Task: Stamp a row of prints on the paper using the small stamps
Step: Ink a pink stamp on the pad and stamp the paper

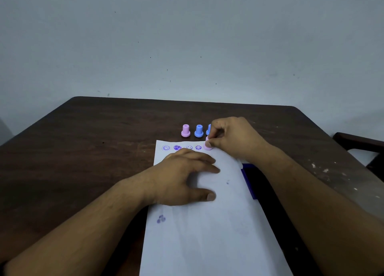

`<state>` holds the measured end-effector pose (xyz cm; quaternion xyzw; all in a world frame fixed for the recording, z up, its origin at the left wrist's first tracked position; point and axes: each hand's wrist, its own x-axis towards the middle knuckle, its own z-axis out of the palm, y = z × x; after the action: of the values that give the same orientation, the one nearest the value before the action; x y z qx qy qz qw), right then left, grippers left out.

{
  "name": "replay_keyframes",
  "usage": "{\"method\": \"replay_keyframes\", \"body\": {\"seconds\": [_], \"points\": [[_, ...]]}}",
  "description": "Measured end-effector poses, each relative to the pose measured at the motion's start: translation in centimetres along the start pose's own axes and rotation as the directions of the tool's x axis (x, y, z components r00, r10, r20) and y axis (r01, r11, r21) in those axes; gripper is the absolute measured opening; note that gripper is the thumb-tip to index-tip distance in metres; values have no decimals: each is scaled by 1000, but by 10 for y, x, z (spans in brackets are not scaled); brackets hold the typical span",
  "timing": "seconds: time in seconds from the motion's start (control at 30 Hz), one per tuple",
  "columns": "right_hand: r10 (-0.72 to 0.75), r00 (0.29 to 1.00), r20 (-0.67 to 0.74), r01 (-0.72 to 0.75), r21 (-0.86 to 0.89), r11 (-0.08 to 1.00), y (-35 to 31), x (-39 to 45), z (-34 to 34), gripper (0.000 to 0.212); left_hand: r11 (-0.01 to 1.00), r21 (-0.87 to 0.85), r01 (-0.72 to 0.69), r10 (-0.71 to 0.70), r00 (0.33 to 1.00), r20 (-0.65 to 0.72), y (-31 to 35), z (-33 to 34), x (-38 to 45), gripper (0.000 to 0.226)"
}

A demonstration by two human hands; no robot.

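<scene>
A white sheet of paper [207, 223] lies on the dark wooden table [83, 151]. Along its top edge runs a row of several purple prints [182, 147], mostly smiley faces. My right hand [234, 138] pinches a small pink stamp [207, 146], whose base rests on the paper at the right end of that row. My left hand [187, 176] lies flat on the paper just below the prints, fingers spread. Behind the paper stand a pink stamp [185, 130], a blue stamp [198, 130] and a second blue stamp [208, 129], half hidden by my right hand.
A dark blue flat object [249, 182] sits under the paper's right edge, partly covered by my right forearm. A faint purple smudge [161, 219] marks the lower left of the sheet. A dark chair [361, 145] stands at the table's right. A grey wall rises behind.
</scene>
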<state>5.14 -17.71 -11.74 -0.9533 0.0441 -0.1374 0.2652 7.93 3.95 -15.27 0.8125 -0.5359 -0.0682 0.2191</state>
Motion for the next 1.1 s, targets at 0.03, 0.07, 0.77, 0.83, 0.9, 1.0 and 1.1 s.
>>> {"method": "replay_keyframes", "body": {"seconds": [0.03, 0.07, 0.77, 0.83, 0.9, 1.0, 1.1], "points": [[10, 1000, -12, -10, 23, 1000, 1, 0, -1, 15, 1000, 0, 1, -1, 1000, 1, 0, 0, 0, 63], [22, 999, -32, -21, 41, 999, 2, 0, -3, 16, 1000, -1, 1, -1, 1000, 1, 0, 0, 0, 63], [220, 971, -97, -207, 132, 969, 32, 19, -28, 41, 1000, 1, -3, 3, 1000, -3, 4, -4, -1, 61], [216, 973, -87, -206, 114, 972, 33, 21, -24, 43, 1000, 1, -3, 3, 1000, -1, 5, -4, -1, 61], [210, 974, -80, -202, 101, 974, 34, 24, -21, 44, 1000, 6, -3, 3, 1000, -2, 5, -4, -1, 60], [211, 975, -72, -204, 96, 974, 36, 26, -17, 43, 1000, 9, -2, 2, 1000, -3, 5, -4, -1, 60], [212, 975, -64, -207, 79, 975, 37, 30, -15, 42, 1000, 6, -6, 6, 1000, -7, 5, -4, -1, 60]]}}
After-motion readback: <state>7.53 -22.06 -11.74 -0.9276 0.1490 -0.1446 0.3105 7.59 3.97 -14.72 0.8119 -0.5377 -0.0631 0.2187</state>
